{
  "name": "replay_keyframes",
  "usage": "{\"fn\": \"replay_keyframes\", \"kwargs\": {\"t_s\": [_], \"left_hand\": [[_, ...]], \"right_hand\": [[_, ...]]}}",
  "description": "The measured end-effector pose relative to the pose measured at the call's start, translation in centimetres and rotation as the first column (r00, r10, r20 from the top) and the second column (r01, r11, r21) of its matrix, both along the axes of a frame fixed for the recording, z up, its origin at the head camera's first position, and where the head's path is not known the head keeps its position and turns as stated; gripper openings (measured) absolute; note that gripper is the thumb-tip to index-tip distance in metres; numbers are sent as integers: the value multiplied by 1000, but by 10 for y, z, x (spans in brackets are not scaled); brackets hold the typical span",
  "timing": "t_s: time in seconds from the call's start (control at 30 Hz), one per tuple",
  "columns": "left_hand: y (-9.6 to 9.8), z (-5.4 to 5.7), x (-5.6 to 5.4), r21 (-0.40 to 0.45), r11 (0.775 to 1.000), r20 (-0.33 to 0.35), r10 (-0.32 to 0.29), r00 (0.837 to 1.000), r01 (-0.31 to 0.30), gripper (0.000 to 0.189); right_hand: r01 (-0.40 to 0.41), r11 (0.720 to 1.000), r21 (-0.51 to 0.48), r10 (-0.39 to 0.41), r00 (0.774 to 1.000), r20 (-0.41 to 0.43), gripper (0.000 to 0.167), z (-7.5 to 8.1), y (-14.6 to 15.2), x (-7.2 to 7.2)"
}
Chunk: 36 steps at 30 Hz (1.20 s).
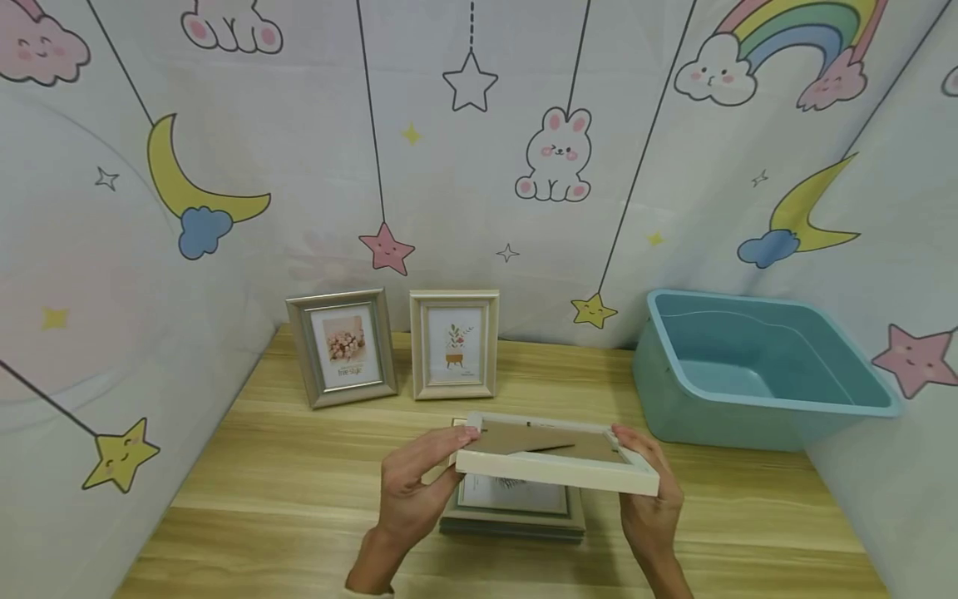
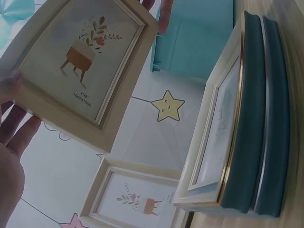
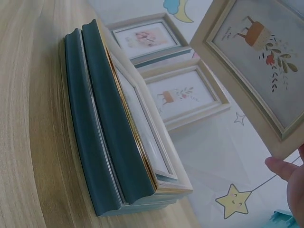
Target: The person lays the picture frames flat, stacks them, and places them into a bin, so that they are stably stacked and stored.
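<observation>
Both hands hold a cream picture frame [image 1: 557, 472] in the air, its brown backing up in the head view. My left hand [image 1: 417, 482] grips one end and my right hand [image 1: 649, 487] the other, thumbs and fingers on opposite faces. From the left wrist view, the held frame's front shows a potted-plant print [image 2: 85, 50]. Below it lies a stack of picture frames [image 1: 512, 516] with dark teal sides, the top one pale-edged. In the right wrist view the stack's teal side [image 3: 102, 123] faces the camera, and the held frame [image 3: 237, 78] is partly cut off.
Two picture frames stand upright at the back: a silvery one [image 1: 343, 348] with a flower photo and a cream one [image 1: 454, 344] with a plant print. A light blue plastic tub [image 1: 659, 399] sits at the back right of the wooden table [image 1: 284, 491], before a patterned cloth.
</observation>
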<state>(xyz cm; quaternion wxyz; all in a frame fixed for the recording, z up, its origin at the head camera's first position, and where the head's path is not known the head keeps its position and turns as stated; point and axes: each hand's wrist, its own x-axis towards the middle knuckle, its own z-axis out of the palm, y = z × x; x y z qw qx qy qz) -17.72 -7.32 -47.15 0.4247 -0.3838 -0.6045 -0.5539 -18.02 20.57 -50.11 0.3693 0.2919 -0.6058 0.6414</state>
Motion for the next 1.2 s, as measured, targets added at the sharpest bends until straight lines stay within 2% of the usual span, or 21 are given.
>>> {"fn": "replay_keyframes", "kwargs": {"t_s": [0.1, 0.23, 0.33, 0.4, 0.5, 0.57, 0.63, 0.83, 0.9, 1.0, 1.13, 1.2], "left_hand": [[1, -2, 0, 43, 999, 34, -10, 999, 8, 24], [1, -1, -1, 85, 996, 99, -28, 995, 19, 30], [0, 1, -3, 97, 995, 139, -33, 990, 19, 35], [-1, 2, -4, 94, 995, 159, -28, 987, 13, 39], [-1, 3, -5, 89, 996, 193, -26, 981, 8, 41], [-1, 3, -5, 93, 996, 222, -25, 975, 4, 40], [-1, 3, -5, 99, 995, 254, -20, 967, -5, 39], [-1, 3, -5, 120, 992, 336, -11, 942, -32, 34], [-2, 3, -7, 130, 991, 360, -26, 933, -22, 32], [-4, 4, -9, 142, 990, 401, -63, 914, 6, 31], [-7, 8, -14, 130, 991, 501, -84, 862, 21, 32], [-8, 11, -16, 117, 993, 545, -78, 834, 17, 32]], "right_hand": [[2, 998, 71, -5, 999, 32, 43, -3, 1, 1], [25, 977, 212, -36, 998, 50, 60, -6, -1, 1], [97, 953, 289, -97, 995, -12, 60, -5, -3, -1], [149, 938, 314, -125, 988, -95, 59, -2, -3, -3], [232, 912, 337, -169, 964, -206, 53, 2, -2, -6], [284, 892, 352, -203, 947, -248, 48, 4, -1, -8], [303, 880, 366, -226, 944, -238, 42, 3, 1, -8], [339, 843, 418, -245, 933, -264, 54, -3, 9, -10], [342, 828, 445, -243, 933, -264, 58, -4, 10, -10], [310, 805, 506, -232, 949, -213, 64, -3, 12, -9], [241, 777, 581, -215, 970, -115, 75, -4, 13, -7], [214, 775, 594, -207, 975, -82, 77, -4, 13, -6]]}}
